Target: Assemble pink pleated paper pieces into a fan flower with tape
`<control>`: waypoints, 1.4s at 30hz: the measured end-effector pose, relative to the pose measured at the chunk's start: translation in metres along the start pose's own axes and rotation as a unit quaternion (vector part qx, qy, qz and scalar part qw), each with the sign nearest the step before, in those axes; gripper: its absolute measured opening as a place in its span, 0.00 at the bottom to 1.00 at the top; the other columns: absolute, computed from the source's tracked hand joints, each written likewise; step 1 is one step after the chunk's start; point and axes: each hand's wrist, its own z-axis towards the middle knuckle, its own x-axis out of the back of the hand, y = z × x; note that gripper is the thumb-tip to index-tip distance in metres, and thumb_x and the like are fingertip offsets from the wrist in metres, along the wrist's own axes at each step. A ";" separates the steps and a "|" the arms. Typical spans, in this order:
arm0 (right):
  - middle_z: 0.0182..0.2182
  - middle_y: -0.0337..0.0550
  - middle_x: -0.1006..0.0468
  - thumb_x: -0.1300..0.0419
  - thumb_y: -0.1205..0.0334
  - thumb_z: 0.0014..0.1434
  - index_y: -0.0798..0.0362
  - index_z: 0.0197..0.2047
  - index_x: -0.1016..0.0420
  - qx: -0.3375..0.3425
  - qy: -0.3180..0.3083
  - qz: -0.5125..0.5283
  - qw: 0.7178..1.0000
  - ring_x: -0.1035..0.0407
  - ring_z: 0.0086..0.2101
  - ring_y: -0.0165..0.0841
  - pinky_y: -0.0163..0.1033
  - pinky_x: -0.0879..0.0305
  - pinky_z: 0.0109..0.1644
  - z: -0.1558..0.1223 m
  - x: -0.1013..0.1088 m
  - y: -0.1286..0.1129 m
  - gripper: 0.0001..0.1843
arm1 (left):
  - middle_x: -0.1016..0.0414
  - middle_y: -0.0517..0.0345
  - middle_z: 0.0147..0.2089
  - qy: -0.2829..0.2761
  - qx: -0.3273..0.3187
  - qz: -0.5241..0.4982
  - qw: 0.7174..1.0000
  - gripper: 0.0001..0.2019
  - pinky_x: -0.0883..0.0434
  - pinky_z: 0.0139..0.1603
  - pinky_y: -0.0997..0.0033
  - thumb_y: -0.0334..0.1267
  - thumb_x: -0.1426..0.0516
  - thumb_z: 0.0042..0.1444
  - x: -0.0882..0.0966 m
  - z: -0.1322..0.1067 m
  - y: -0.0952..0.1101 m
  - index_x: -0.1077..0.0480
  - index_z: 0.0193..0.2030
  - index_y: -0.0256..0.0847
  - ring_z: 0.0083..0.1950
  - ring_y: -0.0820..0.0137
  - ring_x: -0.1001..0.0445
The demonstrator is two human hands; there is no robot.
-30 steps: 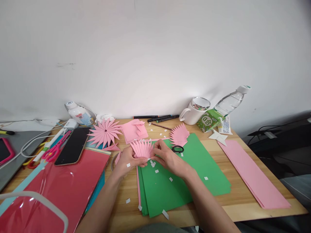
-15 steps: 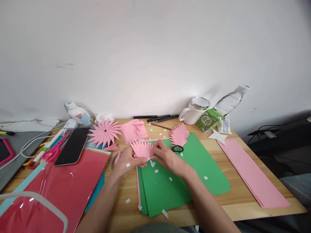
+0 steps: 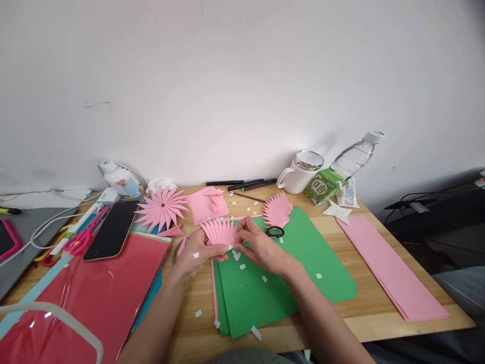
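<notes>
A pink folded-paper fan [image 3: 220, 233] is held up between my two hands, its pointed tips facing away from me. My left hand [image 3: 197, 252] grips its left side and lower edge, thumb across the front. At the fan's lower right corner, the fingers of my right hand [image 3: 258, 246] pinch the paper. Below the hands lies a stack of green paper [image 3: 280, 288] with small white paper bits on it. One white bit sticks to the back of my left hand. Further off rest a second pink fan [image 3: 277, 210] and a round pink paper flower [image 3: 162, 205].
Left are a phone [image 3: 111, 230], pink scissors [image 3: 86, 232] and a red folder [image 3: 94, 293]. Markers [image 3: 250, 185], a white mug [image 3: 301, 174], a green box [image 3: 322, 186] and a tilted bottle [image 3: 352, 159] stand toward the wall. Pink strips [image 3: 394, 268] lie right.
The whole view has shifted slightly. Both hands keep the same hold on the pink fan, with hardly any movement of the fingers.
</notes>
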 end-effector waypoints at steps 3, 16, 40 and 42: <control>0.41 0.46 0.39 0.46 0.70 0.63 0.53 0.33 0.36 0.005 -0.002 -0.002 1.000 0.34 0.40 0.34 0.44 0.31 0.47 0.001 0.000 0.000 0.07 | 0.22 0.58 0.26 -0.002 0.000 0.001 1.000 0.22 0.25 0.26 0.72 0.36 0.29 0.33 0.001 0.000 -0.001 0.31 0.36 0.34 0.24 0.70 0.24; 0.41 0.45 0.40 0.46 0.69 0.64 0.53 0.35 0.33 0.020 -0.037 0.012 0.999 0.35 0.41 0.34 0.44 0.32 0.48 -0.001 0.005 0.003 0.05 | 0.21 0.56 0.30 -0.013 -0.011 0.002 1.000 0.23 0.25 0.27 0.71 0.35 0.30 0.36 0.004 0.003 -0.007 0.31 0.39 0.35 0.26 0.68 0.23; 0.39 0.43 0.39 0.43 0.71 0.62 0.54 0.33 0.34 -0.011 -0.019 -0.012 1.000 0.35 0.38 0.33 0.41 0.32 0.43 0.001 -0.001 0.000 0.06 | 0.20 0.53 0.31 0.014 -0.023 0.055 0.998 0.24 0.23 0.29 0.66 0.35 0.31 0.35 -0.005 0.000 -0.001 0.29 0.42 0.35 0.30 0.62 0.21; 0.39 0.43 0.39 0.43 0.71 0.61 0.54 0.33 0.34 -0.008 -0.013 -0.008 1.000 0.34 0.39 0.33 0.41 0.32 0.43 0.001 -0.001 0.000 0.06 | 0.20 0.54 0.30 0.021 -0.028 0.063 0.997 0.25 0.23 0.29 0.66 0.35 0.31 0.35 -0.007 -0.001 -0.001 0.29 0.43 0.36 0.31 0.61 0.20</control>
